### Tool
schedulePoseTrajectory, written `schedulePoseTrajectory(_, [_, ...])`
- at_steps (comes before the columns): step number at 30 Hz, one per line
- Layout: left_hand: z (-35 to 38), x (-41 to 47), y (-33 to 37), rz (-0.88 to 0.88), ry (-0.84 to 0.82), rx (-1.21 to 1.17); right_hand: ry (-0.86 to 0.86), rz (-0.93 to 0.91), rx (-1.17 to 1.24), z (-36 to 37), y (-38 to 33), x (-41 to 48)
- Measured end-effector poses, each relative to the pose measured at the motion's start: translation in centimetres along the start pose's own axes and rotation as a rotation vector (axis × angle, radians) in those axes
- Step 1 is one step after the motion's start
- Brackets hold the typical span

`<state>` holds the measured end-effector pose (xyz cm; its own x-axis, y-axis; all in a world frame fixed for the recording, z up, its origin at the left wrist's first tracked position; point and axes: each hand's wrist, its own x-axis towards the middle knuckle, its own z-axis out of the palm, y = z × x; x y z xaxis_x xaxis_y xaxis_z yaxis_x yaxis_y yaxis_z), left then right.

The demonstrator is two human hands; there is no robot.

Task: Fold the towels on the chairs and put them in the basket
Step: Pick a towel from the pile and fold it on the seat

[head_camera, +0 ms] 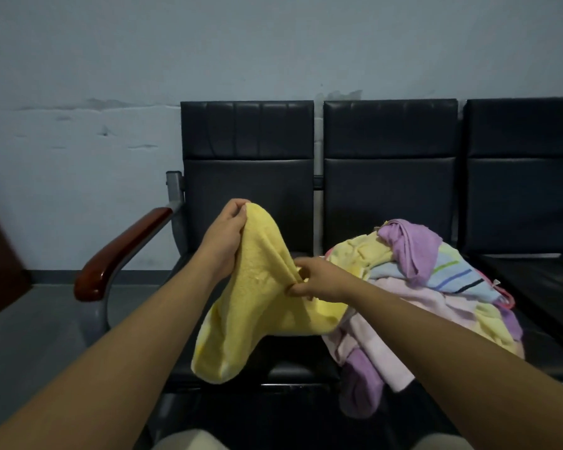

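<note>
Fingers of left hand [223,233] and right hand [319,277] pinch a soft yellow terry towel [257,303]. It hangs above black padded chairs [247,177], beside a heap of pastel towels [436,287].

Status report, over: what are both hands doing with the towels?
Left hand pinches yellow towel at its top edge. Right hand grips it lower down. Not yet folded. Pile of towels lies on middle chair; basket not in view.
</note>
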<state>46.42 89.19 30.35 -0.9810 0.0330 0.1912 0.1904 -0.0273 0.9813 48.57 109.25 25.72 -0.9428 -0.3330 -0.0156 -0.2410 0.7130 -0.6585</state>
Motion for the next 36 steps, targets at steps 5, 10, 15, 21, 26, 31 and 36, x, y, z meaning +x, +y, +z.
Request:
schedulePoseTrajectory(5, [-0.3,0.8,-0.3,-0.091,0.177,0.131,0.125,-0.071,0.324,0.0,0.3,-0.9])
schedulePoseTrajectory(10, [-0.5,0.1,-4.1,-0.337,0.169,0.515,0.273,0.021,0.707,-0.4,0.0,-0.1])
schedulePoseTrajectory(15, [0.5,-4.0,-7.5,-0.665,-0.061,0.389,0.432,0.173,0.886,0.5,1.0,1.8])
schedulePoseTrajectory(21, [2.5,-3.4,-10.5,-0.677,-0.242,-0.124,0.297,0.233,1.118,2.2,2.5,2.7])
schedulePoseTrajectory(26, [3.5,-0.7,-10.9,-0.501,-0.057,-0.152,0.203,0.222,1.164,2.4,3.7,3.2])
schedulePoseTrajectory(31, [0.8,1.1,-10.3,-0.25,0.085,0.22,0.24,0.2,1.032,1.1,4.7,3.4])
schedulePoseTrajectory(36, [-2.8,2.2,-8.9,-0.091,0.223,0.463,0.185,0.182,1.165,-0.3,4.3,2.9])
